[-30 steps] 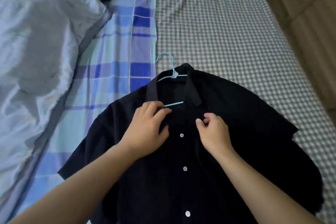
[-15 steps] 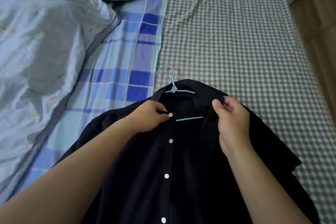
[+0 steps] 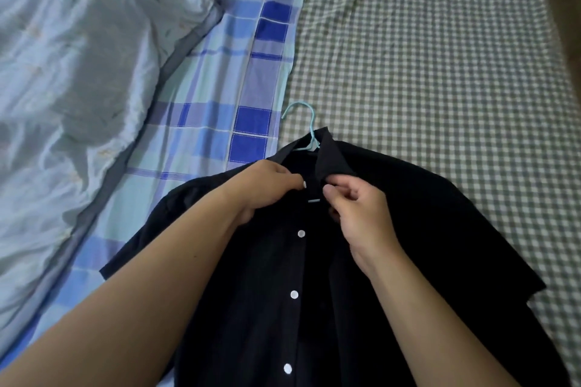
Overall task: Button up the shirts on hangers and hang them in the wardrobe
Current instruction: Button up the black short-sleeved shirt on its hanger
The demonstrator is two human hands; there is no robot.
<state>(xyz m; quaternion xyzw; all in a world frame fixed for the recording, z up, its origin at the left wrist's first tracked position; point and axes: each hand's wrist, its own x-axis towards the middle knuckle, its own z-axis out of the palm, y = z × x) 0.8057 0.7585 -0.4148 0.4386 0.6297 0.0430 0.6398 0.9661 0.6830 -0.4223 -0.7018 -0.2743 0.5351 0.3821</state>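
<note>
A black short-sleeved shirt (image 3: 408, 229) with white buttons lies face up on the bed, on a light blue hanger (image 3: 309, 132) whose hook sticks out past the collar. My left hand (image 3: 267, 188) pinches the left front edge at the top white button (image 3: 304, 184), just under the collar. My right hand (image 3: 358, 214) pinches the opposite front edge close beside it. A short piece of the hanger bar shows between the two hands. Three more white buttons run down the placket below my hands.
The shirt lies on a grey-and-white checked sheet (image 3: 440, 72). A blue plaid sheet (image 3: 220, 110) lies to the left, with a crumpled pale blue duvet (image 3: 78, 72) beyond it. A strip of floor (image 3: 566, 41) shows at the far right edge.
My right hand has moved left from the collar's right side to the placket by the top button. The two front edges now lie closer together, hiding most of the hanger bar.
</note>
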